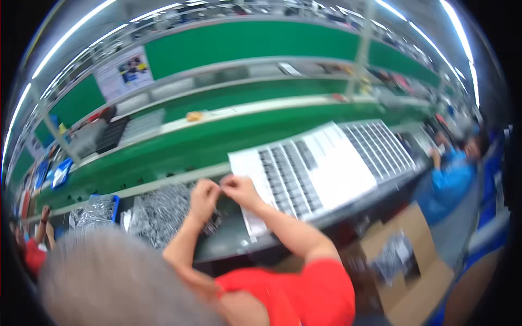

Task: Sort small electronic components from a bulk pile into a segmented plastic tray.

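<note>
On the dark worktop point(231, 242), just right of the right hand point(242, 191), a white tray point(250, 163) lies flat, its long axis running rightward and a little away from the person. Rows of small dark pieces point(292, 179) cross it, each slanting from the far edge down and right toward the near edge, with a broad plain white stretch beside them. At the right end, a grid of grey rows point(377, 148) keeps much the same slant. Beside the left hand point(204, 201), a loose pile of small parts point(157, 214) spreads over the worktop, glinting silver-grey and black, with no common direction to make out. The two hands come together between pile and tray, fingertips drawn narrow and close; blur makes it impossible to tell whether they hold anything. Farther left sits a blue bin point(116, 208) with clear bags; at the lower right, a cardboard box point(420, 225) holds clear plastic point(394, 255).
</note>
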A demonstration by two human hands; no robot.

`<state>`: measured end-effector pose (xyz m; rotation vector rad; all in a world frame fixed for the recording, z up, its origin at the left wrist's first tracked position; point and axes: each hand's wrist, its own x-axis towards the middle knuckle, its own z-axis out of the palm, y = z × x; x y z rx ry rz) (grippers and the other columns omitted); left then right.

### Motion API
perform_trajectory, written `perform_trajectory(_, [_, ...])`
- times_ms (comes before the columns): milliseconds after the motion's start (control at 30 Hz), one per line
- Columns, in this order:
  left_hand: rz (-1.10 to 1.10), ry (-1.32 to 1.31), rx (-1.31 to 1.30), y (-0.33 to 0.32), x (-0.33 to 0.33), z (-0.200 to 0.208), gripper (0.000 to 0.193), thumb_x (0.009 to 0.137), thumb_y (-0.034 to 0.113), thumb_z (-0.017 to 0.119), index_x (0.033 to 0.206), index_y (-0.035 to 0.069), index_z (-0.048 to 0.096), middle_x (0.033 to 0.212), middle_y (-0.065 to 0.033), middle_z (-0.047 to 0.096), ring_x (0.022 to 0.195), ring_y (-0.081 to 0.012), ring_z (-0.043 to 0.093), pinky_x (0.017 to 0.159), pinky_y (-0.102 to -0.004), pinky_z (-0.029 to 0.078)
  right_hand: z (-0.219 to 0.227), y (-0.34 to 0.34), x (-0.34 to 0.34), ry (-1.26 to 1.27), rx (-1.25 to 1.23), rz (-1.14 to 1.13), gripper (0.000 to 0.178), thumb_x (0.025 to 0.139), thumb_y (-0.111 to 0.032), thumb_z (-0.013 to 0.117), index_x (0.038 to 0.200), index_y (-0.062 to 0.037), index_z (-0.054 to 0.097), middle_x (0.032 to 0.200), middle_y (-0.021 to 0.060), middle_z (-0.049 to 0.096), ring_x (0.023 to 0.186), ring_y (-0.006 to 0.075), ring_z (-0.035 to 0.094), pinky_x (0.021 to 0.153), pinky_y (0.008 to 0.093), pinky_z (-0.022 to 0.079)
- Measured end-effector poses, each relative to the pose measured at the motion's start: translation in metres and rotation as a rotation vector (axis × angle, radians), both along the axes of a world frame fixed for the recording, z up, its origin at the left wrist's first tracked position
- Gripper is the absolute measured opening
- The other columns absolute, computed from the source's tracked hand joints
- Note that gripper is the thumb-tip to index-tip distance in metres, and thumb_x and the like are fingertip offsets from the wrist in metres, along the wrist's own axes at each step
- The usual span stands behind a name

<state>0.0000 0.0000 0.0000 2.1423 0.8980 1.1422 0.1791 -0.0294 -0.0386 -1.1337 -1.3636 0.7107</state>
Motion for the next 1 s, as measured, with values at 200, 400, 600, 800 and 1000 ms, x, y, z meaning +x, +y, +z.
perform_trajectory(200, [-0.071,-0.063,0.143,0.02,0.022,-0.001,0.008,0.086,0.005,0.072,0.09,0.001,0.067,0.095,-0.0172,0.064,0.087,-0.0361,0.062,0.078,-0.0422,0.052,0.033,0.0,0.02,-0.355,0.289,-0.123,0.009,0.082,-0.002,0.076,0.091,-0.0039,0.075,0.083,0.0124,0.072,0.075,0.0271,0.07,0.068,0.0348,0.055])
perform_trajectory(400, [-0.086,-0.197,-0.187,0.035,0.014,0.004,0.01,0.087,0.006,0.073,0.094,0.0,0.07,0.099,-0.0157,0.065,0.086,-0.0306,0.066,0.076,-0.0376,0.054,0.032,0.011,0.015,-0.21,0.064,-0.117,0.006,0.085,0.001,0.074,0.09,-0.0009,0.072,0.082,0.008,0.072,0.075,0.0162,0.069,0.068,0.0278,0.054])
perform_trajectory(600, [-0.1,-0.274,-0.324,0.036,0.023,-0.01,0.013,0.086,0.006,0.072,0.099,0.001,0.074,0.097,-0.0138,0.067,0.086,-0.0257,0.07,0.077,-0.0351,0.056,0.016,0.015,0.024,0.064,-0.103,-0.055,0.006,0.089,-0.001,0.073,0.092,-0.0001,0.068,0.082,0.0036,0.069,0.076,0.0101,0.065,0.068,0.0226,0.052])
perform_trajectory(800, [-0.108,-0.318,-0.232,0.046,0.025,-0.007,0.01,0.086,0.005,0.071,0.094,0.001,0.074,0.094,-0.0149,0.069,0.086,-0.0277,0.07,0.077,-0.0357,0.056,0.021,0.021,0.022,-0.085,-0.174,-0.112,0.006,0.09,-0.004,0.073,0.091,-0.0005,0.068,0.082,0.0023,0.069,0.074,0.0075,0.062,0.065,0.0223,0.05])
perform_trajectory(1000, [-0.123,-0.225,-0.107,0.035,0.031,-0.007,0.009,0.087,0.001,0.068,0.095,0.001,0.074,0.094,-0.015,0.069,0.085,-0.0275,0.07,0.075,-0.0352,0.057,0.025,0.012,0.032,-0.251,-0.139,-0.064,0.007,0.089,-0.003,0.074,0.09,-0.0013,0.067,0.08,0.0011,0.068,0.075,0.0081,0.062,0.068,0.0223,0.05])
